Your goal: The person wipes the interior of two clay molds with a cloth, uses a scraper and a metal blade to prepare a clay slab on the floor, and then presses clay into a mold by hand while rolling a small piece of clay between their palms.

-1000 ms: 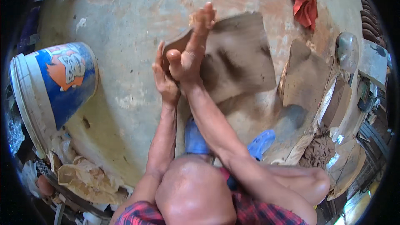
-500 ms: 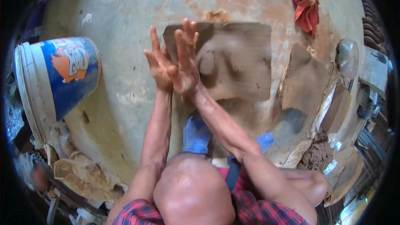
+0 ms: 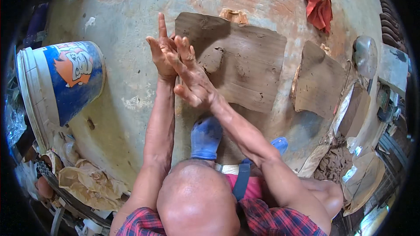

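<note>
My left hand [image 3: 165,59] is raised palm-forward with its fingers stretched apart, and no object shows in it. My right hand [image 3: 194,78] crosses in front of it, fingers also spread, overlapping the left palm; whether they touch I cannot tell. Both have brown smears. Just beyond and to the right of them is a wide brown clay slab [image 3: 258,61] with uneven edges. A raised clay lump [image 3: 214,60] shows on its left part, beside my right hand. A smaller clay slab [image 3: 319,81] lies farther right.
A blue and white bucket [image 3: 74,78] lies tipped on the left. Crumpled brown paper [image 3: 89,185] is at the lower left. A red and tan cloth bundle [image 3: 317,2] sits far right. Loose clay [image 3: 333,161] and a clear plastic bottle [image 3: 365,57] are on the right. My blue shoe [image 3: 206,137] is below the slab.
My hands have shifted slightly; the right one has come down and its fingers lean further left across the left palm. The large slab looks turned a little clockwise and is sharper.
</note>
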`<state>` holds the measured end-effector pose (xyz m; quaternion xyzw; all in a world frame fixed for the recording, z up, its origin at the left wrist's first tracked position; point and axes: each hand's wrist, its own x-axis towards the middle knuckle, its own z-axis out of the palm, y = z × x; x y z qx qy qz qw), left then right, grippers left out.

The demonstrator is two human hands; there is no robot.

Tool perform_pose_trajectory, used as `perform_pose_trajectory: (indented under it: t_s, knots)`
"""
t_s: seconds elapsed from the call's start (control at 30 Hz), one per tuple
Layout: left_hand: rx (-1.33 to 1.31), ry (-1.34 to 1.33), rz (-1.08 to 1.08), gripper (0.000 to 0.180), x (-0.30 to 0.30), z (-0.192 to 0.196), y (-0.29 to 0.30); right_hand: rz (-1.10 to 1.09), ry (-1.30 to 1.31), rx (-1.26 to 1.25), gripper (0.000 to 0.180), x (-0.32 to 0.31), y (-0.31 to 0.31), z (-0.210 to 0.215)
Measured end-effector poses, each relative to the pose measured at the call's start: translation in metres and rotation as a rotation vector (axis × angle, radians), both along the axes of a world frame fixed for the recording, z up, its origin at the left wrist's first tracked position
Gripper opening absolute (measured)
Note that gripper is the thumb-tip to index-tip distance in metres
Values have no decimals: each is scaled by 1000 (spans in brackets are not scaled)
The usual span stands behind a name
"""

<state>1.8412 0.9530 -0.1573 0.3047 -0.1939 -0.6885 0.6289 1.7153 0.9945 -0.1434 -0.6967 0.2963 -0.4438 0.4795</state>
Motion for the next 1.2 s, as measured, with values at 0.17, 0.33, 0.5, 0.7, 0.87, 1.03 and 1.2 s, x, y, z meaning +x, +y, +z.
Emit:
perform_pose_trajectory:
  t_s: [0.17, 0.33, 0.5, 0.7, 0.87, 1.03, 1.2]
  knots:
    - [81, -190, 66, 113, -5, 4, -12, 104, 187, -210, 86, -13, 7, -7]
    - [-5, -319, 188, 98, -11, 5, -15, -16, 13, -84, 76, -30, -2, 26]
    - [-414, -853, 486, 99, -52, 74, 16, -946, 255, -21, 56, -139, 10, 64]
    - [-733, -1062, 320, 101, -160, 13, 50, -928, 232, 562, 75, -204, 43, 32]
    - [-558, -1214, 155, 101, -177, 6, 48, -681, 347, 788, 89, -208, 37, 46]
    - [-434, -1445, 179, 91, -188, 0, 38, -604, 294, 839, 91, -211, 37, 38]
    - [-494, -1155, 234, 86, -175, 8, 30, -627, 246, 770, 83, -234, 15, 2]
